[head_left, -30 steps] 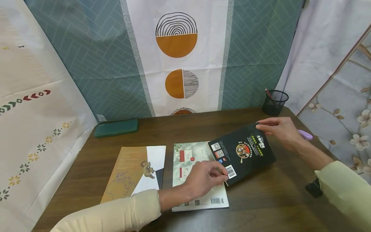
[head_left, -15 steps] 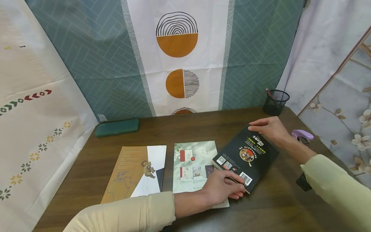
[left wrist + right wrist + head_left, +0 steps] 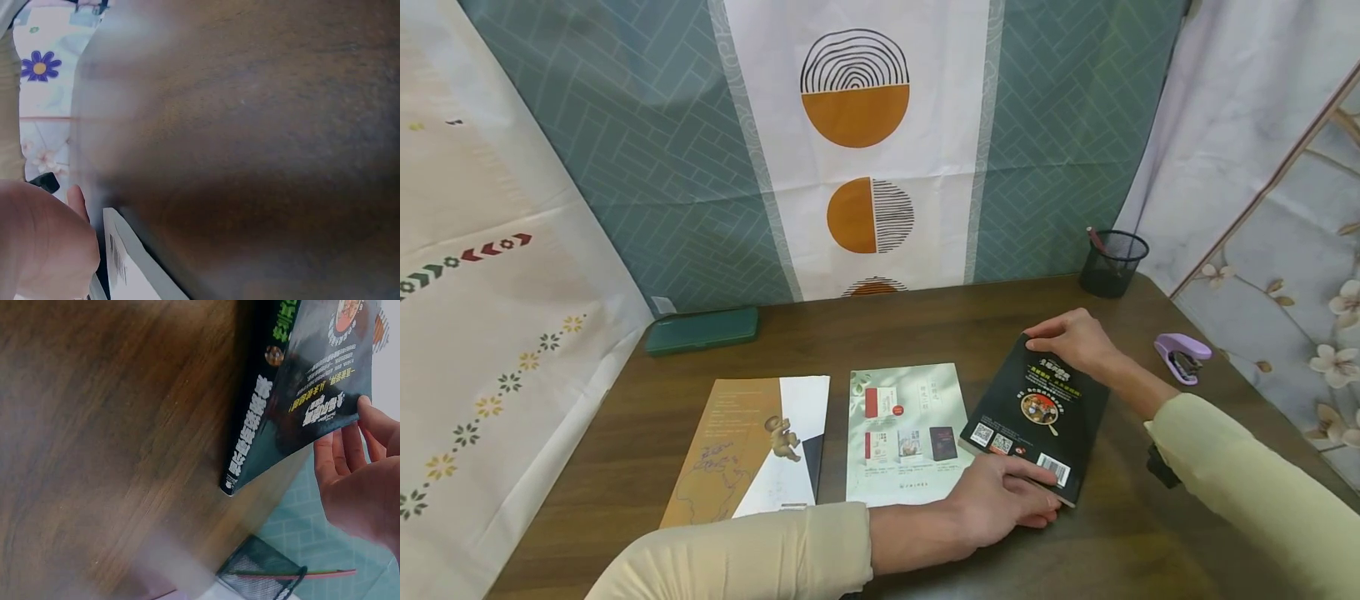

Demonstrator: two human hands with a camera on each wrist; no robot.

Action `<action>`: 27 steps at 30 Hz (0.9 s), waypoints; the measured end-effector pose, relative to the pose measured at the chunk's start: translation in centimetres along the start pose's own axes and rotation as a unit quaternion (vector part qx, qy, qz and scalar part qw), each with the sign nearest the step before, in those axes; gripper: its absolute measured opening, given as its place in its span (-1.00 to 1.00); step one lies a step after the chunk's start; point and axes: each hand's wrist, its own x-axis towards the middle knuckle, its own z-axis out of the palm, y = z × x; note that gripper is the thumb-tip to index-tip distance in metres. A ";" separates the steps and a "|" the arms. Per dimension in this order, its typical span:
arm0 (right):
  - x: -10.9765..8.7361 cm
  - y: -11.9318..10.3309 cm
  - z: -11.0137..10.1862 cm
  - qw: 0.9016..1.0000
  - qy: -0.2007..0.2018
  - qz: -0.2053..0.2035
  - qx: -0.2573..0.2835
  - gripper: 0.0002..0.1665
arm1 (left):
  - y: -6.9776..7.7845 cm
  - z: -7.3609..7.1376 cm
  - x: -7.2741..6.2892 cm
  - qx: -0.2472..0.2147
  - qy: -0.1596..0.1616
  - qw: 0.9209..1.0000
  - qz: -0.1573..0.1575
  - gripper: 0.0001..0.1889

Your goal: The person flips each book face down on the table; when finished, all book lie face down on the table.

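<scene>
A black book (image 3: 1037, 417) with its barcoded back cover up lies tilted at the right of the desk, its left corner by the pale green book (image 3: 895, 417). My right hand (image 3: 1075, 343) pinches its far edge; in the right wrist view, the thumb of that hand (image 3: 359, 481) is on the cover of the black book (image 3: 325, 369) and the fingers are beneath. My left hand (image 3: 1000, 504) holds the near edge beside the barcode. In the left wrist view my left hand (image 3: 50, 244) shows mostly from behind, near the corner of the pale book (image 3: 134, 269).
An orange and white book (image 3: 730, 450) lies at the left. Behind it is a green case (image 3: 702, 331). A purple stapler (image 3: 1182, 354) stands right of my right hand, and a black mesh pen cup (image 3: 1111, 271) stands at the back right corner of the wooden desk (image 3: 820, 333).
Both hands have turned the black book more upright and lowered it towards the desk, off most of the pale green book. My left hand has moved right; the stapler has come into full view.
</scene>
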 end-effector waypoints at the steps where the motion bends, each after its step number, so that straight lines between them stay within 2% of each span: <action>1: 0.1 0.0 0.1 1.000 -0.002 -0.002 -0.005 -0.57 | 0.0 0.1 0.0 0.001 -0.003 1.000 -0.004 -0.74; 8: 0.3 0.4 1.1 0.998 -0.017 -0.048 -0.021 -0.59 | 0.0 0.2 0.2 0.041 -0.043 0.998 -0.015 -0.65; 14: -0.5 1.4 0.9 0.996 -0.031 -0.082 0.011 -0.51 | 0.9 -1.0 0.2 0.036 -0.087 0.996 -0.001 -0.61; 16: -1.1 1.9 0.3 0.995 -0.041 -0.088 0.027 -0.46 | 1.5 -1.9 0.3 0.075 -0.089 0.993 0.021 -0.65; 18: -1.7 2.3 -0.6 0.993 -0.056 -0.093 0.040 -0.41 | 2.2 -3.0 0.5 0.141 -0.082 0.985 0.058 -0.66; 19: -2.0 2.6 -1.0 0.992 -0.065 -0.095 0.043 -0.38 | 2.5 -3.6 0.6 0.182 -0.072 0.978 0.077 -0.66; 20: -2.3 2.9 -1.5 0.991 -0.076 -0.098 0.041 -0.34 | 2.8 -4.2 0.8 0.229 -0.060 0.967 0.098 -0.63; 21: -2.6 3.2 -1.9 0.990 -0.086 -0.101 0.037 -0.31 | 3.1 -4.9 0.9 0.281 -0.047 0.951 0.118 -0.60; 23: -3.3 3.9 -2.8 0.988 -0.112 -0.104 0.036 -0.24 | 3.5 -6.1 1.4 0.379 -0.021 0.913 0.151 -0.50; 24: -3.7 4.3 -3.2 0.986 -0.124 -0.108 0.033 -0.21 | 3.6 -6.7 1.6 0.426 -0.011 0.890 0.161 -0.44; 26: -4.4 5.0 -3.8 0.982 -0.146 -0.113 0.030 -0.15 | 3.8 -7.7 2.0 0.498 0.000 0.850 0.170 -0.34; 27: -4.8 5.4 -4.1 0.981 -0.154 -0.117 0.031 -0.13 | 3.8 -8.1 2.2 0.524 -0.001 0.834 0.171 -0.31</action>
